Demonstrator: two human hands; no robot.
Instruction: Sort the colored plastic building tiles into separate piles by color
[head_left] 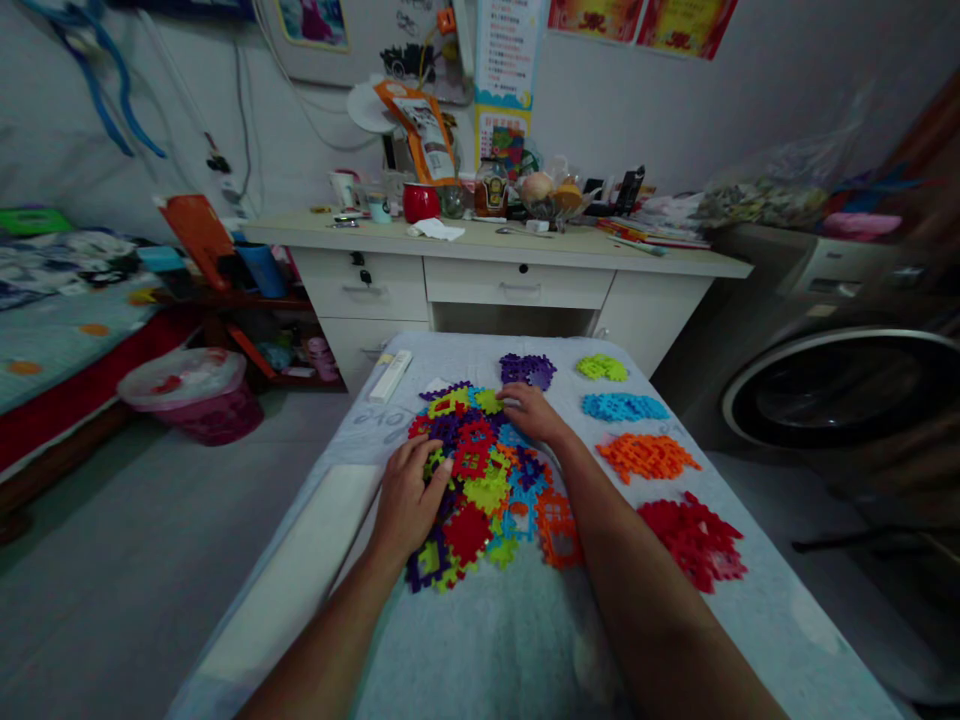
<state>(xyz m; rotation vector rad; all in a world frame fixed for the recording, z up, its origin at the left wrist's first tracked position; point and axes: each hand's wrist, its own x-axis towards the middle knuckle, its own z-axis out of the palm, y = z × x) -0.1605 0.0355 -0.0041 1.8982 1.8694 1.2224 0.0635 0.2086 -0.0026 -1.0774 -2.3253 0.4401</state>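
Note:
A mixed heap of plastic interlocking building pieces (487,487) in red, purple, yellow-green, blue and orange lies on the cloth-covered table (495,640). My left hand (412,490) rests against the heap's left side, thumb apart from the fingers. At the far right edge of the heap, my right hand (531,412) has its fingers bent together beside a yellow-green piece (489,402); what lies under the fingertips is hidden. Single-colour piles surround the heap: purple (528,370) behind it, then yellow-green (601,367), blue (624,407), orange (648,456) and red (694,540) down the right.
A long white board (300,580) lies along the table's left edge, and a small white box (391,377) sits farther back. Beyond stands a cluttered white desk (517,290). A washing machine (840,350) is at right, a pink bin (202,400) on the left floor.

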